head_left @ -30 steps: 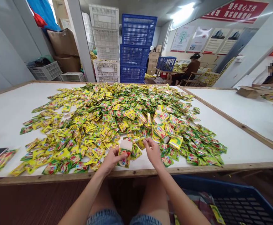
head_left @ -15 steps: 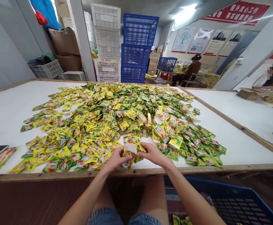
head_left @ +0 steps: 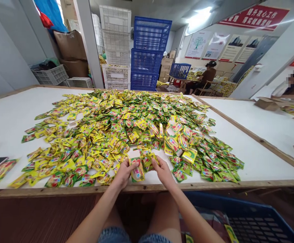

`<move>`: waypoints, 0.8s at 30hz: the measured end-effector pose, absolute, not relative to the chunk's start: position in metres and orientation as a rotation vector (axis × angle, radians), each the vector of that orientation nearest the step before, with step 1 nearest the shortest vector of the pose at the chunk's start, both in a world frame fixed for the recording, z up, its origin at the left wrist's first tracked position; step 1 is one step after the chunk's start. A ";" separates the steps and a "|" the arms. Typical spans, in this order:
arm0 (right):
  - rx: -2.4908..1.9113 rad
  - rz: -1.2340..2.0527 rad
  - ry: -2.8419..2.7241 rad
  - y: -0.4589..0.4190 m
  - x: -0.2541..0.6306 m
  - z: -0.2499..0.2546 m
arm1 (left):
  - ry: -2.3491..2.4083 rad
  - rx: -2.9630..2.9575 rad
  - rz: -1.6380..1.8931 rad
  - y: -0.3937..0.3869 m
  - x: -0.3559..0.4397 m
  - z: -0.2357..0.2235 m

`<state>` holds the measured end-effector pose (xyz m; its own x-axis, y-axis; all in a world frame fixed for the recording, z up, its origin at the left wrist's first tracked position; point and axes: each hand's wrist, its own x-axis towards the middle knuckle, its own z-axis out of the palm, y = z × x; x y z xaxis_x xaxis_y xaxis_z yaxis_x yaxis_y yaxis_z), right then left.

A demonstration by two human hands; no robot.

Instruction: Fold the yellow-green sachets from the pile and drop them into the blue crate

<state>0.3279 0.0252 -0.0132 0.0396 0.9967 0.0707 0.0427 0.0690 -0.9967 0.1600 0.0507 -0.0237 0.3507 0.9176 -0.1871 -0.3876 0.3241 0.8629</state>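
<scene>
Two bare hands at the table's near edge, left hand [head_left: 123, 173] fingers closed around a small stack of packets [head_left: 136, 166], right hand [head_left: 163, 171] fingers curled on loose packets beside it, heap of sachets [head_left: 126, 128] beyond, white table [head_left: 7, 125], blue crates [head_left: 147, 50] behind.

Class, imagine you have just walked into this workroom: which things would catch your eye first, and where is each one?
First, the huge heap of yellow-green sachets spread over the white table. At its near edge, the left hand holds a small stack of sachets upright, and the right hand rests on sachets beside it. Behind the table, blue crates tower beside white crates.
</scene>
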 end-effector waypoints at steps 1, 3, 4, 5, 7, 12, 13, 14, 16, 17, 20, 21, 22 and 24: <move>-1.199 1.073 -1.190 0.024 0.326 -0.016 | 0.786 0.799 0.995 0.050 0.161 -0.022; -1.232 1.004 -1.144 0.023 0.322 -0.019 | 0.805 0.830 1.012 0.047 0.162 -0.018; -1.266 0.974 -1.149 0.022 0.321 -0.019 | 0.811 0.875 1.016 0.046 0.162 -0.016; -1.308 0.943 -1.167 0.021 0.320 -0.018 | 0.810 0.932 1.012 0.044 0.162 -0.013; -1.392 0.865 -1.216 0.021 0.320 -0.014 | 0.799 1.050 0.977 0.041 0.161 -0.006; -1.415 0.780 -1.152 0.023 0.316 -0.010 | 0.786 1.124 0.921 0.034 0.165 0.000; -1.380 0.814 -1.085 0.023 0.313 -0.011 | 0.794 1.087 0.943 0.033 0.166 -0.002; -1.340 0.865 -1.008 0.022 0.310 -0.012 | 0.808 1.042 0.976 0.032 0.168 -0.003; -1.255 0.976 -0.885 0.020 0.304 -0.014 | 0.837 0.953 1.053 0.031 0.170 -0.007; -1.218 1.016 -0.859 0.018 0.301 -0.014 | 0.844 0.923 1.080 0.031 0.170 -0.009; -1.164 1.046 -0.934 0.014 0.298 -0.011 | 0.831 0.889 1.081 0.031 0.169 -0.012; -1.177 1.026 -0.981 0.013 0.300 -0.009 | 0.825 0.886 1.061 0.032 0.169 -0.012; -1.209 0.993 -1.021 0.013 0.303 -0.006 | 0.824 0.882 1.046 0.033 0.168 -0.012; -1.300 0.890 -1.062 0.014 0.312 0.001 | 0.826 0.872 1.041 0.035 0.166 -0.013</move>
<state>0.3120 0.0139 0.0005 0.2961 0.9493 0.1055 0.0630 0.0908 -0.9939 0.1662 0.0350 -0.0125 0.2882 0.9452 -0.1536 -0.3643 0.2566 0.8952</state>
